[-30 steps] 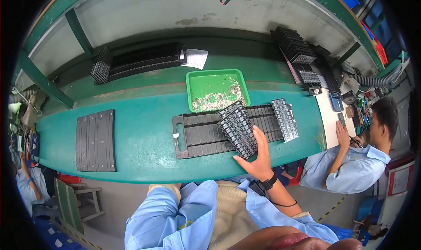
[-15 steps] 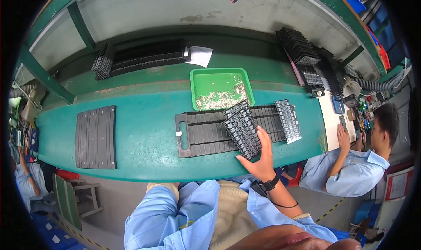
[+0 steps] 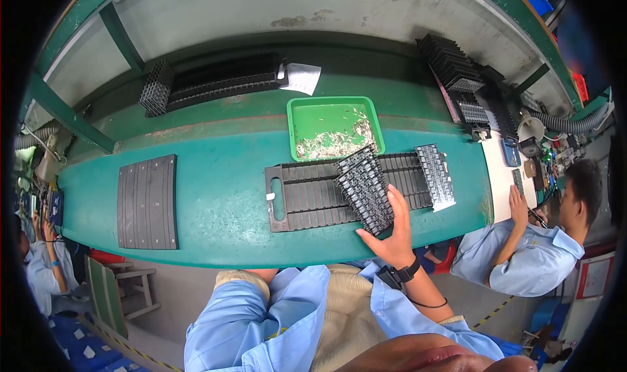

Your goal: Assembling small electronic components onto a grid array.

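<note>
My right hand (image 3: 392,235), with a dark band on its wrist, holds a tilted stack of circuit board panels (image 3: 366,192) by its near right edge. The thumb is at the near corner and the fingers lie along the right side. The stack is above the black slotted rack (image 3: 307,205), hiding part of its middle. Another circuit board panel (image 3: 434,179) stands in the rack's right end. My left forearm (image 3: 261,275) shows at the table's front edge; the left hand itself is hidden.
A green tray (image 3: 294,130) of small pale metallic parts sits just behind the rack. A dark ribbed panel (image 3: 147,202) lies left. Filled racks (image 3: 222,88) stand at the back left, more (image 3: 450,65) at the back right. A co-worker (image 3: 535,248) sits right, another person far left.
The view shifts slightly, moving the scene a little right. My right hand stays on the stack at the rack. Bare skin of my left forearm now shows by the table edge.
</note>
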Motion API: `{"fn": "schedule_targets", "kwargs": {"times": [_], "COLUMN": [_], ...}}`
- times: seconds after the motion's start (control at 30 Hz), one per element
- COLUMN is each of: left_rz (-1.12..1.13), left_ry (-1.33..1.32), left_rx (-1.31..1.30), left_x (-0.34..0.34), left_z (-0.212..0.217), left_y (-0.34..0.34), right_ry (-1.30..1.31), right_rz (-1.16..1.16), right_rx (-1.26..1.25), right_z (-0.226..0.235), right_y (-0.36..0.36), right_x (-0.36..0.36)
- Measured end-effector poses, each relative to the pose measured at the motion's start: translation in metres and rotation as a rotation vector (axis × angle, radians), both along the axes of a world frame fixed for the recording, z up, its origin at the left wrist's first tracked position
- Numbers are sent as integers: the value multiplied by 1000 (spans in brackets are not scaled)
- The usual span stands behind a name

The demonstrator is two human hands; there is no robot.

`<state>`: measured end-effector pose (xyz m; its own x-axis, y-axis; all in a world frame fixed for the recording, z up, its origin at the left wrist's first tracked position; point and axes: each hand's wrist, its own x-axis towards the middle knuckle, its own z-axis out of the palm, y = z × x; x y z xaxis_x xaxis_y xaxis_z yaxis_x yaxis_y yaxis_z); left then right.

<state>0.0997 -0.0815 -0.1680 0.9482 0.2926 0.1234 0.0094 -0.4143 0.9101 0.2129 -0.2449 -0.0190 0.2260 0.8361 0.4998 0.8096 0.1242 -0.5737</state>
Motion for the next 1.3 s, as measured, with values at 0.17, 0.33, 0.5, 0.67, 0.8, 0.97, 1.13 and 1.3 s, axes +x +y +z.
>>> {"fn": "schedule_targets", "kwargs": {"times": [0.17, 0.33, 0.5, 0.67, 0.8, 0.97, 1.13, 1.3], "left_rz": [8, 10, 4, 11, 22, 11, -39, -116], "left_ry": [27, 62, 97, 146, 186, 170, 189, 227], "left_rx": [-6, 3, -6, -16, -52, -84, -110, -137], "left_x": [-12, -27, -39, -63, -90, -86, -84, -92], "left_z": [3, 10, 12, 13, 8, 1, -6, -20], "left_y": [0, 0, -9, -15, -33, -38, -23, 10], "right_ry": [13, 36, 50, 50, 55, 43, 40, 45], "right_rz": [3, -4, -17, 6, -2, 21, 7, -31], "right_rx": [5, 14, 11, 14, 7, 20, -12, -57], "right_z": [-1, 0, 3, 4, 4, 0, -1, -4], "right_y": [0, -6, -6, 0, -4, -1, -3, -3], "right_x": [-1, 1, -1, 3, 5, 3, 6, 6]}}
